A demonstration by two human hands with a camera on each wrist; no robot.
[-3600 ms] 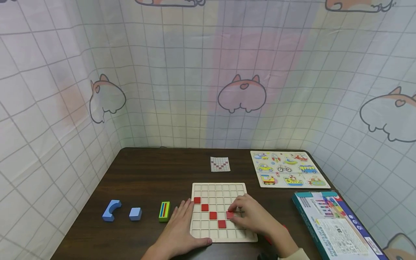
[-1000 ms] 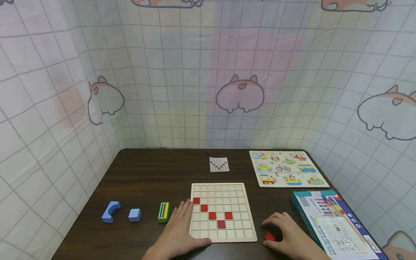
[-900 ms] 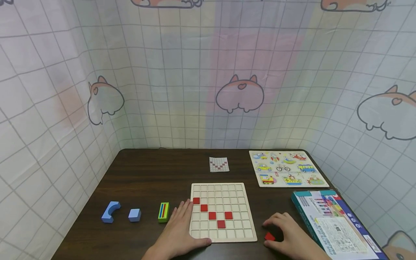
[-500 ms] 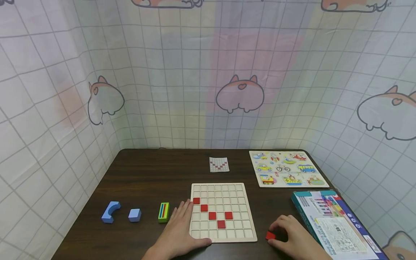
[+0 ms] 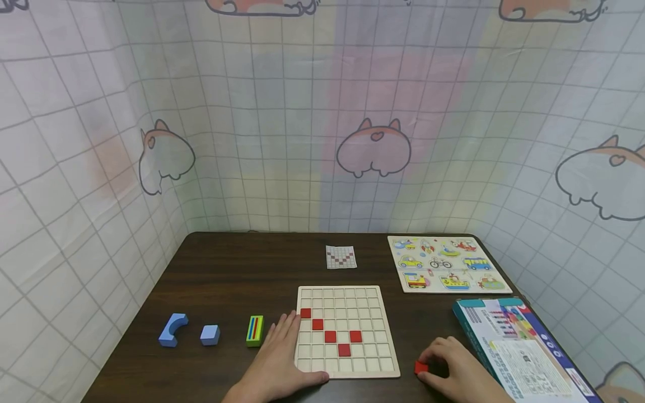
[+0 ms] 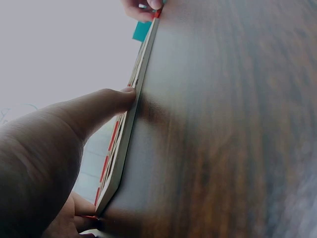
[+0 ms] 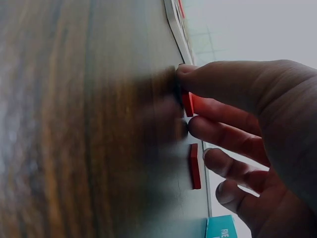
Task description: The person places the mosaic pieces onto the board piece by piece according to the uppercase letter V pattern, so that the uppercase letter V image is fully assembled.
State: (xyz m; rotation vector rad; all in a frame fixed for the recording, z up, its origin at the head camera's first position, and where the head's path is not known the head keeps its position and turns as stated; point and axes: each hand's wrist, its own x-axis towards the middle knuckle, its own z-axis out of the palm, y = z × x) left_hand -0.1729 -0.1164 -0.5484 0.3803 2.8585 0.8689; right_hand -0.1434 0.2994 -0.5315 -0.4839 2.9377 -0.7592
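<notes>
A cream grid board point(image 5: 373, 366) lies flat on the table, holding several red square tiles in a slanting V pattern. My left hand point(image 5: 277, 361) rests along its left side, fingers straight, thumb at the near edge. In the left wrist view that thumb point(image 6: 111, 101) presses on the board's rim point(image 6: 124, 148). Right of the board, my right hand point(image 5: 456, 369) pinches a red square tile point(image 5: 421, 367) between thumb and fingers, low over the table. The right wrist view shows this tile point(image 7: 187, 103) tilted on edge, and another red tile point(image 7: 195, 166) lying beneath the curled fingers.
Behind the board lies a small pattern card point(image 5: 341, 257). A vehicle picture puzzle point(image 5: 448, 266) sits at the back right, with a boxed set point(image 5: 529, 352) in front of it. To the left are a blue arch block point(image 5: 173, 330), a blue cube point(image 5: 209, 334) and a green striped block point(image 5: 255, 331).
My right hand has left a red tile on the board and moved right to the table. There its thumb and fingers have drawn in around another red tile. The left hand stays put.
</notes>
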